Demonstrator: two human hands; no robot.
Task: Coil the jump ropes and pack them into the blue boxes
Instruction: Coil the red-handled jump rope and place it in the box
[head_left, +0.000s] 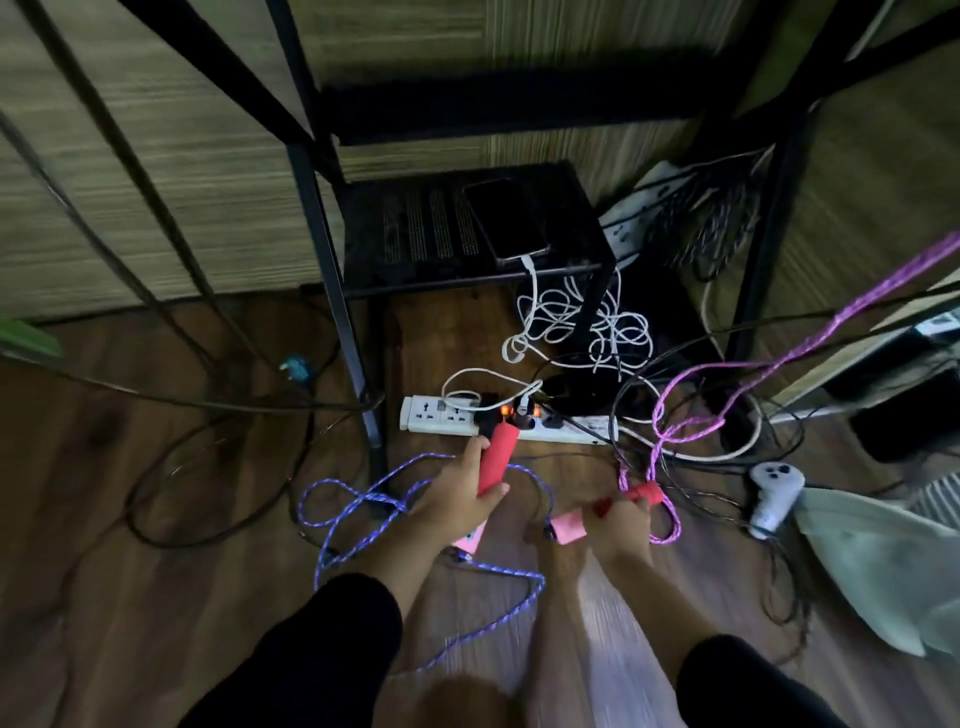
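Dim wood floor (156, 597), cables, power strip (447, 415) under black frame (332, 291) | left hand (457, 499) grips red handle (496, 457) | right hand (621, 525) grips pink handle (569, 527) | blue rope (353, 499), purple rope (727, 405) on floor

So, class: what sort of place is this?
Probably a home or office floor corner under a desk: a wooden floor, a power strip with tangled cables, and a black metal frame.
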